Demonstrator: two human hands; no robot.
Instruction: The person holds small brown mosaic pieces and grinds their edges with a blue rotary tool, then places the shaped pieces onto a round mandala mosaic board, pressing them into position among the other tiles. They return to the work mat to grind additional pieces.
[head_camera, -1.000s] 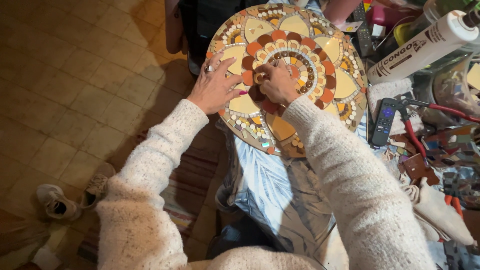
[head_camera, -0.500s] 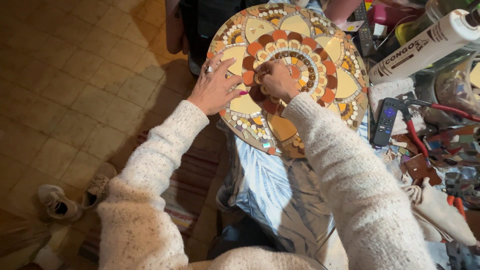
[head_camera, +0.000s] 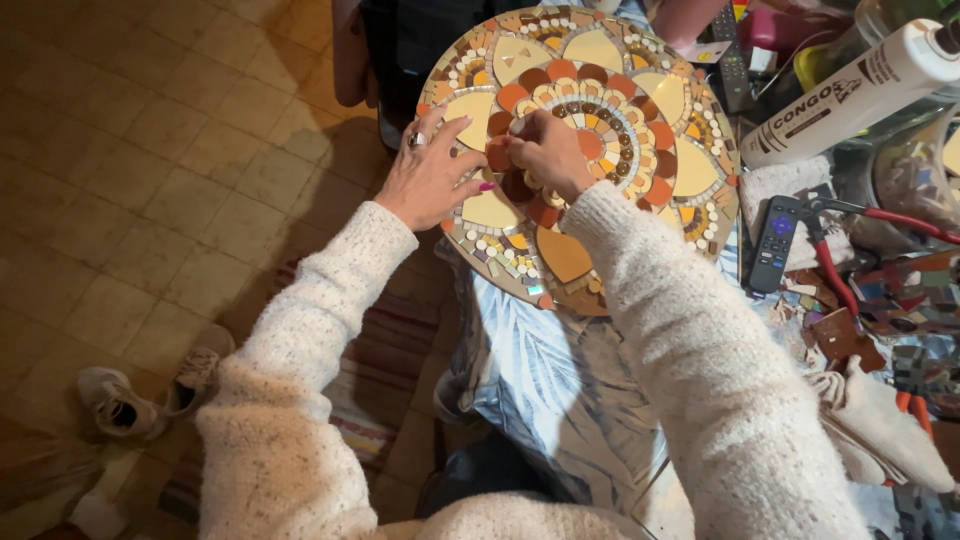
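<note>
Currently I'm working on the round mosaic panel, which is resting on my lap and tilting away from me over my knees. My left hand is lying flat on the panel's left edge, fingers spread and relaxed, gripping nothing, just pressing down on the cream tiles there. My right hand is curling over the inner ring of brown and orange tiles, fingertips pinching together against the surface just left of the centre. Can't tell whether it's holding a loose tile piece or only pushing on one; the knuckles are hiding the contact point. The two hands are sitting just beside each other, thumbs nearly touching.

Around it: a black remote control is lying just right of the panel's rim. Red-handled nippers are lying across it and running out to the right. A white tube of adhesive is lying at a slant near the upper right corner. Loose coloured tile scraps are scattered at the right, and a pale cloth glove is lying below them. On the tiled floor at the left, a pair of worn shoes is sitting well apart from the panel.
</note>
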